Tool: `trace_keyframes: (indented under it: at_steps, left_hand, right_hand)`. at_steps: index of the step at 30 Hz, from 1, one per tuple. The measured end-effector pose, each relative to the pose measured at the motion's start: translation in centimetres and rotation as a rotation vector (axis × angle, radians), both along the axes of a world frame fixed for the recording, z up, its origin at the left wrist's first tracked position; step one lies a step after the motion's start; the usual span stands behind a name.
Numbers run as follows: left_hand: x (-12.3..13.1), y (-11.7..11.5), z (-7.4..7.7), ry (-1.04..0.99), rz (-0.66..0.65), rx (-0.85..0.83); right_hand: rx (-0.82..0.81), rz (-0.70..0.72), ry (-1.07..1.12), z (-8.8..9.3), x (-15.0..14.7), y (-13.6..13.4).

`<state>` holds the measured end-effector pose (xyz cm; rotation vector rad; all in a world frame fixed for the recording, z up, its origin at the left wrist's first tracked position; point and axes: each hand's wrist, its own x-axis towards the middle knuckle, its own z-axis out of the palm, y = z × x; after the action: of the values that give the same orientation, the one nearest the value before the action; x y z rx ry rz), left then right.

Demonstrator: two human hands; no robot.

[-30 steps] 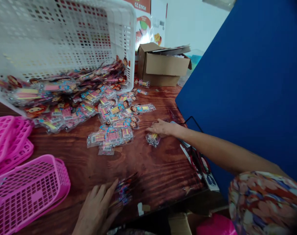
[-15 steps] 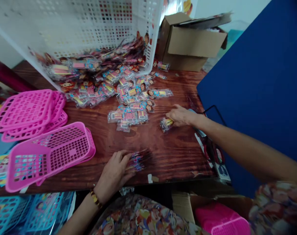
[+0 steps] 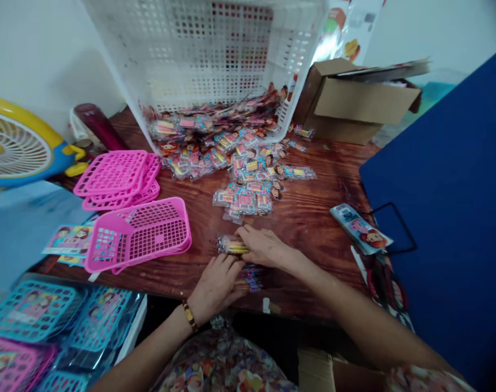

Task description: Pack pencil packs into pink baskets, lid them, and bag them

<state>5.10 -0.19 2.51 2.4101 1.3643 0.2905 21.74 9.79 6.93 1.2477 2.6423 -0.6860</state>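
My left hand (image 3: 216, 284) lies near the front edge of the wooden table (image 3: 313, 228), fingers curled on a small stack of colourful packets (image 3: 250, 277). My right hand (image 3: 263, 246) sits just above it and pinches one clear packet with yellow and pink inside (image 3: 230, 245). A heap of the same cartoon-printed packets (image 3: 231, 149) spills from a tipped white plastic crate (image 3: 207, 49) at the back. A few packets lie flat in a row (image 3: 243, 199) just beyond my hands.
Pink plastic baskets (image 3: 139, 235) and stacked pink lids (image 3: 117, 177) lie at left. Blue baskets (image 3: 35, 310) sit lower left, a yellow and blue fan (image 3: 19, 144) far left. A cardboard box (image 3: 354, 103) stands at the back right, a blue board (image 3: 447, 218) at right, a printed card (image 3: 360, 227) beside it.
My right hand drew back from the right side of the table with one packet and now sits beside my left hand. The view swung left and up.
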Motion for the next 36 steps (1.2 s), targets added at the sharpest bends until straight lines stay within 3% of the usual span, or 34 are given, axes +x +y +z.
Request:
trace_keyframes:
  at_steps: [6, 13, 20, 23, 26, 29, 31, 32, 34, 36]
  left_hand:
    - [0.1, -0.7, -0.2, -0.024, 0.059, 0.03]
    - [0.3, -1.2, 0.4, 0.028, 0.231, 0.238]
    - [0.8, 0.1, 2.0, 0.126, 0.215, 0.234]
    - [0.8, 1.1, 2.0, 0.189, 0.192, 0.238]
    - [0.6, 2.2, 1.7, 0.18, 0.084, 0.254]
    - [0.6, 3.0, 1.6, 0.202, -0.034, 0.161]
    - [0.6, 3.2, 1.6, 0.239, -0.044, 0.098]
    - [0.6, 3.2, 1.6, 0.249, -0.037, 0.085]
    - [0.6, 3.1, 1.4, 0.246, -0.03, 0.081]
    - [0.6, 3.0, 1.2, 0.231, -0.029, 0.081]
  right_hand:
    - [-0.17, 0.055, 0.163, 0.5, 2.4, 0.4]
    - [-0.045, 0.052, 0.192, -0.5, 1.9, -1.3]
    - [-0.126, -0.023, 0.335, -0.7, 3.1, -1.1]
    - [-0.098, 0.026, 0.331, -0.4, 3.3, -1.3]
    - [-0.171, 0.075, 0.377, -0.2, 3.7, -1.1]
    - [-0.38, 0.12, 0.438, -0.5, 4.5, 1.0]
    - [-0.413, 0.07, 0.49, -1.0, 4.8, 4.0]
    - [-0.343, -0.003, 0.51, -1.2, 4.8, 5.9]
    - [-0.054, -0.21, 0.49, -2.0, 4.4, 9.6]
    - [0.167, -0.309, 0.352, -3.0, 3.9, 12.4]
